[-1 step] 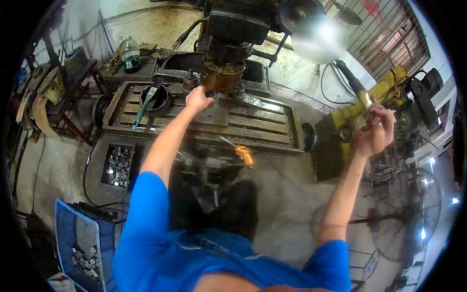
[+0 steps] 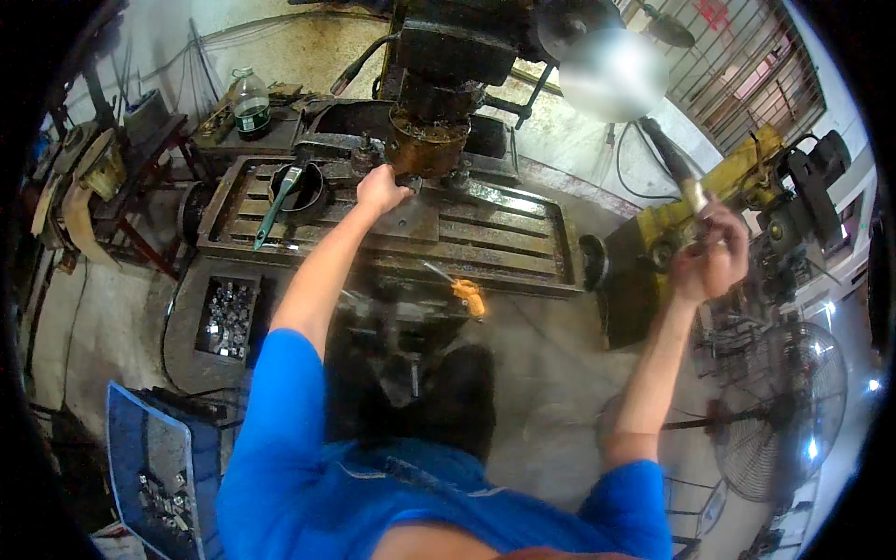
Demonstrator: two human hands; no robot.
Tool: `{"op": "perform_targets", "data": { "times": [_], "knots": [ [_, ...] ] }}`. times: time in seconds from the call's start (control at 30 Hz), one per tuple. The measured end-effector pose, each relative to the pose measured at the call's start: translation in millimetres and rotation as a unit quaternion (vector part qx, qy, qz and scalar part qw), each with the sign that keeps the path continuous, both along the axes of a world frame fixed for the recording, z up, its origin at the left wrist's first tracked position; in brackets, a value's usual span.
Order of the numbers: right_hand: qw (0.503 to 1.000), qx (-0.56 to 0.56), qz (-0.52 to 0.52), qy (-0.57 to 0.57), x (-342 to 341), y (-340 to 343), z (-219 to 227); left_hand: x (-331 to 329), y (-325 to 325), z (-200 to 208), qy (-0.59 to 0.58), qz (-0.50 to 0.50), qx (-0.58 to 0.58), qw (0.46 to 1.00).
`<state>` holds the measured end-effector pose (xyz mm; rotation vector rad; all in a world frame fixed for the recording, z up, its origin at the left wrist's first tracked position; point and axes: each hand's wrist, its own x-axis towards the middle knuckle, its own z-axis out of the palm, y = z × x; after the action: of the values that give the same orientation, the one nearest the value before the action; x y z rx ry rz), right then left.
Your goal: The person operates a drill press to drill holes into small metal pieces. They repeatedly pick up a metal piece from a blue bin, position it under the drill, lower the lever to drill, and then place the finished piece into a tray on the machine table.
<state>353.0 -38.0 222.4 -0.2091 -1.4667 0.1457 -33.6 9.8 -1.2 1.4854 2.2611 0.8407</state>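
My left hand (image 2: 381, 191) reaches to the machine table (image 2: 509, 247), close under the brown spindle head (image 2: 425, 140). Its fingers are closed beside a small metal fixture, and whatever they pinch is hidden. Raised at the right, my right hand (image 2: 714, 257) is closed around the pale lower end of a dark, rod-like handle (image 2: 674, 159); motion blurs both. A screwdriver with an orange handle (image 2: 469, 297) lies at the table's front edge. Left of my left hand, a green-handled brush (image 2: 273, 213) rests across a dark round pot (image 2: 308, 194).
A tray (image 2: 259, 303) of small metal parts stands at the left, with a blue bin (image 2: 117, 439) holding more below it. A plastic bottle (image 2: 250, 103) is at the back left. To the right are a bright lamp (image 2: 614, 77), a yellow machine (image 2: 644, 224) and a large fan (image 2: 779, 411).
My right hand has shifted slightly left and down, and the dark handle has moved with it. My left hand stays in place.
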Motion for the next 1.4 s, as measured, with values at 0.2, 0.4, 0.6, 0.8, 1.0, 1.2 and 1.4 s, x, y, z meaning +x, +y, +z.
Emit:
{"op": "perform_targets", "data": {
  "times": [0.2,0.4,0.6,0.8,1.0,1.2,1.4],
  "knots": [
    [0.999,-0.033,0.027,0.019,-12.4,-10.1,-5.8,-13.1,-21.1,2.9,-0.004,-0.046,0.053,0.998],
    [0.997,0.012,0.075,0.02,-2.9,-6.9,-0.9,-53.8,-151.6,57.7,0.212,0.026,0.192,0.958],
    [0.994,0.003,0.097,0.04,-1.7,-0.2,-4.8,-92.4,-198.3,34.1,0.342,0.051,0.022,0.938],
    [0.99,0.013,0.131,0.056,-6.1,-1.5,-6.9,-107.6,-196.6,18.1,0.247,0.082,0.206,0.943],
    [0.99,0.016,0.116,0.079,-7.2,-1.7,-20.3,-36.9,-191.8,33.5,-0.289,0.032,0.158,0.944],
    [0.992,0.0,0.117,0.044,-2.2,-1.9,-13.0,-14.5,-103.8,7.4,-0.171,0.008,0.214,0.962],
    [0.993,0.004,0.101,0.057,-4.3,-1.2,-15.3,-1.9,-74.4,-11.9,-0.089,0.013,0.251,0.964]
  ]
}}
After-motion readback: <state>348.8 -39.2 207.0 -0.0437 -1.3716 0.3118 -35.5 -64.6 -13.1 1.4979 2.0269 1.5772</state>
